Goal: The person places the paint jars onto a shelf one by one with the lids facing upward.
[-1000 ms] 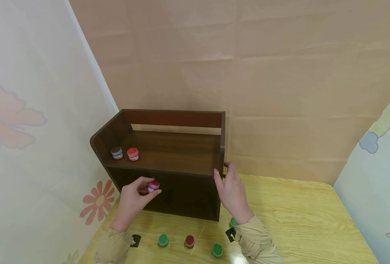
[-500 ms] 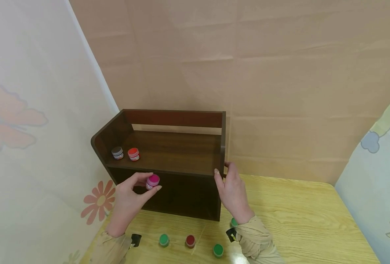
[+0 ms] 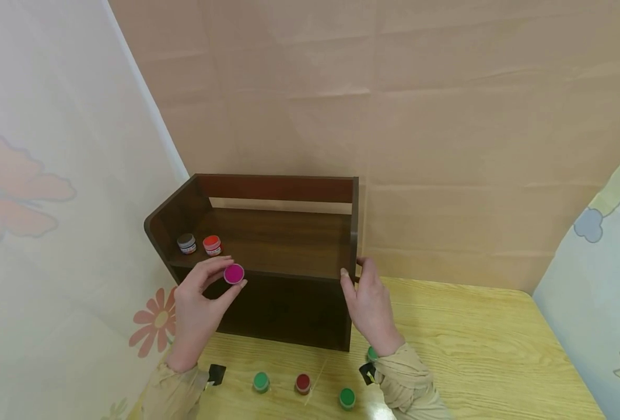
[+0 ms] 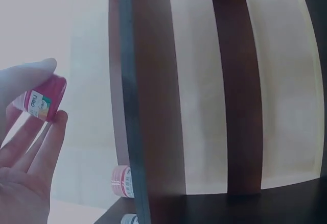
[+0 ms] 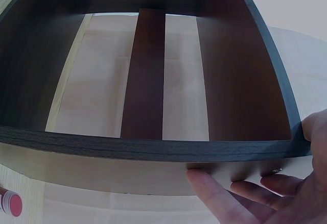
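Observation:
A small paint jar with a magenta lid (image 3: 234, 274) is pinched between the thumb and fingers of my left hand (image 3: 196, 309), held just in front of the upper board's front edge. The left wrist view shows the jar's label (image 4: 40, 104). My right hand (image 3: 371, 306) grips the right side panel of a dark brown wooden shelf (image 3: 283, 233), thumb at its front edge and fingers against its outer face (image 5: 245, 203). On the upper board, toward the left end, stand a grey-lidded jar (image 3: 186, 244) and an orange-red-lidded jar (image 3: 212, 245), side by side.
In front of the shelf, on the wood-grain table (image 3: 462, 344), are a green jar (image 3: 261, 382), a dark red jar (image 3: 303, 384) and another green jar (image 3: 347, 399). One more green jar (image 3: 372, 353) is partly hidden by the right sleeve. A patterned sheet (image 3: 79, 262) hangs at the left.
My left hand has risen and shifted slightly left with the magenta jar, from below the upper board to about its front edge; the lid now faces the head camera. The right hand stays put.

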Demonstrator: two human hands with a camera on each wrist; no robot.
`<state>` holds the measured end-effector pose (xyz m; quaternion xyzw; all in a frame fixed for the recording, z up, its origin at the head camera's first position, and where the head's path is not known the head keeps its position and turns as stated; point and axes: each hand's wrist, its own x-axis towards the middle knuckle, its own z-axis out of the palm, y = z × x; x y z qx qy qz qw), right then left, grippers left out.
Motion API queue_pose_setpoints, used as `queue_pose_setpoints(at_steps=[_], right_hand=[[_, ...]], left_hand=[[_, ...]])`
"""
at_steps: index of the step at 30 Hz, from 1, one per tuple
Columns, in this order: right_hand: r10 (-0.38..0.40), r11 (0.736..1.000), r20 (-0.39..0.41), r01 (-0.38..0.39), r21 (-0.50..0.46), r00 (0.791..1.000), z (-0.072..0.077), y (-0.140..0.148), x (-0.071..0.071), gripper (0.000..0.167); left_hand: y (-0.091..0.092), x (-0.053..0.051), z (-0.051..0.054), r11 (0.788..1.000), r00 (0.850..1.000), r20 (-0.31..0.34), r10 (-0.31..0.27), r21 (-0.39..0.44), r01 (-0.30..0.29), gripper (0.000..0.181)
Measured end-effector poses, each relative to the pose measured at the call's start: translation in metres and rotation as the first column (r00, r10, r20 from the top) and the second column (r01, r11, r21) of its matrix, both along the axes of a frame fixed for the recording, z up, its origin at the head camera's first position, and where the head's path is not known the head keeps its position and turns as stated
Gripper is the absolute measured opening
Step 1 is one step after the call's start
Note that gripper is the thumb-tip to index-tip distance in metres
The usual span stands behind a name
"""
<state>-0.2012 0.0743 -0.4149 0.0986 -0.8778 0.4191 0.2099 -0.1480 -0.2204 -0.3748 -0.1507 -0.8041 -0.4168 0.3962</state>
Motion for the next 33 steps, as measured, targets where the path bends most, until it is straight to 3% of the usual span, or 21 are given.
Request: queue_pose_setpoints(at_steps=[4,7,13,18,26,33], right_hand=[[0.005,1.000,0.003,-0.005,-0.003,1.000,0.000,0.000,0.000,0.044],[0.011,1.000,0.003,-0.011,-0.008,1.000,0.000,-0.001,0.001,0.044],[0.025,1.000,0.004,-0.025,-0.017,1.000,-0.001,-0.002,0.001,0.044],[0.021,1.000,-0.009,-0.021,-0.009,1.000,-0.001,-0.001,0.001,0.045],[0.016,1.000,-0.008,-0.016,-0.013,1.000,0.000,-0.002,0.000,0.045],[0.011,1.000,-0.004,-0.011,-0.005,1.000,-0.001,-0.002,-0.001,0.045]], left_hand=[[0.002,-0.005,0.007,0.999,0.999,-0.027,0.029,0.018,-0.029,0.053],[-0.003,-0.015,0.001,0.998,0.998,-0.045,0.054,0.021,-0.053,0.054],[-0.006,-0.027,0.001,0.995,0.994,-0.048,0.101,0.029,-0.099,0.049],[-0.005,-0.035,0.004,0.994,0.994,-0.028,0.105,0.047,-0.103,0.049],[-0.008,-0.052,0.004,0.995,0.994,-0.070,0.086,-0.039,-0.089,0.042],[-0.012,-0.066,-0.002,0.985,0.988,0.010,0.154,-0.075,-0.153,0.042]])
